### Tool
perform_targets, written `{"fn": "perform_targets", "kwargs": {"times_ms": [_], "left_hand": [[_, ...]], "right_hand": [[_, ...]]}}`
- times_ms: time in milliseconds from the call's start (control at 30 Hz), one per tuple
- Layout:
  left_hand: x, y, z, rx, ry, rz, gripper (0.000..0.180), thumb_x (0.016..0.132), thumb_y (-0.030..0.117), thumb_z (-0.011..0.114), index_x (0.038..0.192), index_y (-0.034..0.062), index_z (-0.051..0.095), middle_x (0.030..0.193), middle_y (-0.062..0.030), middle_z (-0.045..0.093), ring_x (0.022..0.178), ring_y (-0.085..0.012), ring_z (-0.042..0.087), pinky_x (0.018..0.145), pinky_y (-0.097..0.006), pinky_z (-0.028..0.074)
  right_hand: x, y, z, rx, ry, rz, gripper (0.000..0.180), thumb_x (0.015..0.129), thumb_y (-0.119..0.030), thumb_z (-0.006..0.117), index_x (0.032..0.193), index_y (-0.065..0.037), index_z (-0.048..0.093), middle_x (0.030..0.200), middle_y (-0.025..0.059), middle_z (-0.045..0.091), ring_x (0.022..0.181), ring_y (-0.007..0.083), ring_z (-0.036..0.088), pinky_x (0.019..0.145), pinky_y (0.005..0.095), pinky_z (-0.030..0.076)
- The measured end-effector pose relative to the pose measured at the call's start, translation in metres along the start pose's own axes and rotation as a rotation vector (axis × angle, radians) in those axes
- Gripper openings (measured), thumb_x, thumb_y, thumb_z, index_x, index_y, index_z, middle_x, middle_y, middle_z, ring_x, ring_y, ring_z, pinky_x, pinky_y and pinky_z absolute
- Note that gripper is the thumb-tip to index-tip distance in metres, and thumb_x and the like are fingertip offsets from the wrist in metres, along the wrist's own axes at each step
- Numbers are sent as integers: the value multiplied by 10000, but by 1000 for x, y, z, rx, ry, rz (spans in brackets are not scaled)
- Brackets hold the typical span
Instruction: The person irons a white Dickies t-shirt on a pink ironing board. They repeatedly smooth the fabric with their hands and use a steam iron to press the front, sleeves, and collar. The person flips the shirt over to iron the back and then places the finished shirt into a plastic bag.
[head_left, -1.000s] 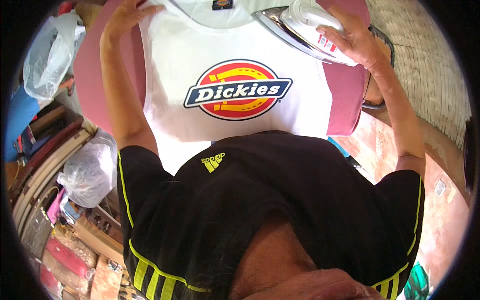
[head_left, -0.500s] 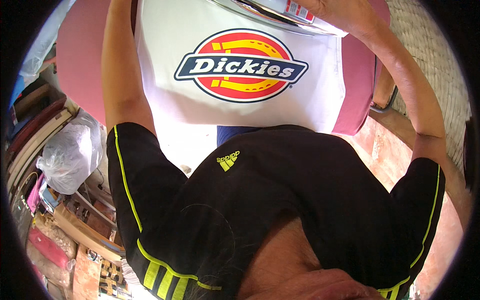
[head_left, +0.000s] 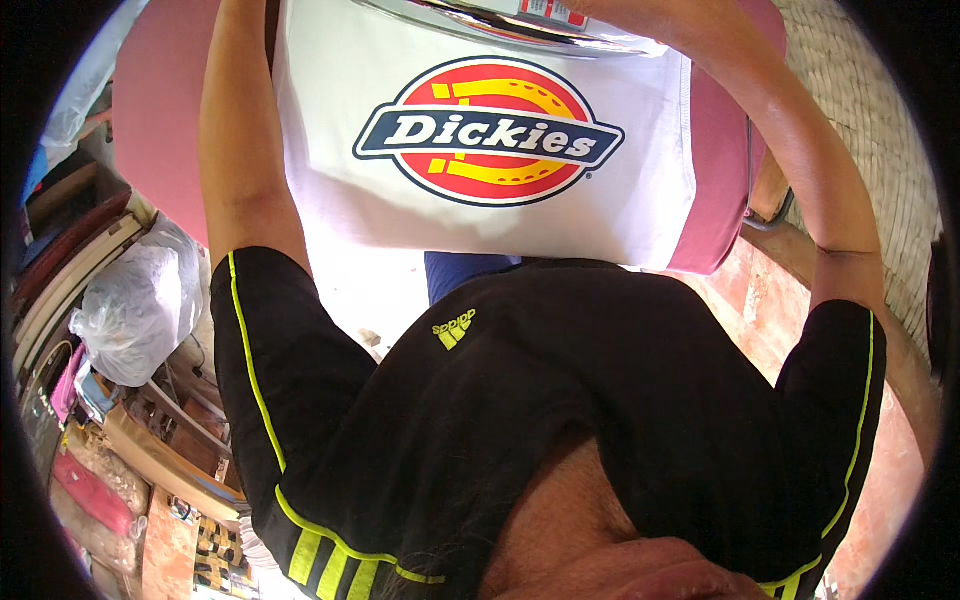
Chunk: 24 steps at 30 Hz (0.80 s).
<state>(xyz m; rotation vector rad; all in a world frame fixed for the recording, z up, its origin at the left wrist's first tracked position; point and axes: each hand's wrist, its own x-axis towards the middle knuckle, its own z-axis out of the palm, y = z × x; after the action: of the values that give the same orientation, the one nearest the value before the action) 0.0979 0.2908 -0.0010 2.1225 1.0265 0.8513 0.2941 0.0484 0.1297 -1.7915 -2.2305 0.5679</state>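
A white cloth (head_left: 640, 205) with a large red, yellow and navy printed emblem lies flat on an ironing board (head_left: 160, 140) covered in dusky pink fabric. At the top edge of the head view, a chrome clothes iron (head_left: 530, 38) with a red and white label sits on the cloth, cut off by the frame. My right hand (head_left: 640, 12) reaches over the back of the iron and holds it; the fingers themselves lie beyond the picture. My left forearm runs up along the cloth's left side, and that hand is outside the view.
To the left, a tied clear plastic bag (head_left: 140, 300) rests by stacked boards and wooden furniture. A bent metal bar (head_left: 770, 220) shows by the board's right end. Woven matting (head_left: 850, 110) covers the far right, above pinkish floor tiles (head_left: 755, 285).
The iron and my right hand have shifted left and slightly away, further out of the picture. In the picture, the cloth's emblem sits slightly more to the right.
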Motion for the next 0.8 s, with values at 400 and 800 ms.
{"fn": "perform_targets", "kwargs": {"times_ms": [400,800], "left_hand": [[25,-30,-13,173,-240,321,283,920,395,688,878,119,731,741,-36,697,708,-154,663,668,-348,511],[28,-25,-22,21,-413,97,300,913,292,640,1136,103,708,1015,-129,712,969,-318,663,853,-409,515]], "right_hand": [[-27,17,-38,193,124,187,326,992,-348,608,1113,-45,600,708,12,559,572,124,551,517,287,449],[46,-41,43,541,255,439,429,976,-368,534,1039,56,549,895,237,656,799,351,674,738,421,529]]}}
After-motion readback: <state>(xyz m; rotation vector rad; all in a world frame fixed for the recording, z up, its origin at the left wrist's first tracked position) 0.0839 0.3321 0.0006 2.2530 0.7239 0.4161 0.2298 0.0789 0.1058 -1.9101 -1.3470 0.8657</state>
